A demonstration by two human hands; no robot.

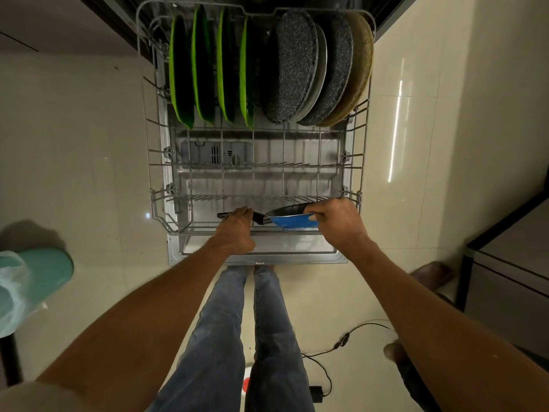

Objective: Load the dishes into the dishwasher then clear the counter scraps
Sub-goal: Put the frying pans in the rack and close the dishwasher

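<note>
A small blue frying pan [294, 222] with a black inside and black handle hangs on edge over the near end of the pulled-out dishwasher rack [154, 200]. My left hand [236, 230] grips the handle. My right hand [337, 223] grips the pan's rim on the right. At the far end of the rack stand several green plates [205, 69] and dark speckled plates [292, 69], with a brownish plate [358, 75] at the far right.
The open dishwasher door [261, 258] lies under the rack, just in front of my legs. A teal bin with a plastic liner [35, 278] stands at the left. A black cable [341, 343] trails on the tiled floor at the right. A grey cabinet [511, 272] stands at the right edge.
</note>
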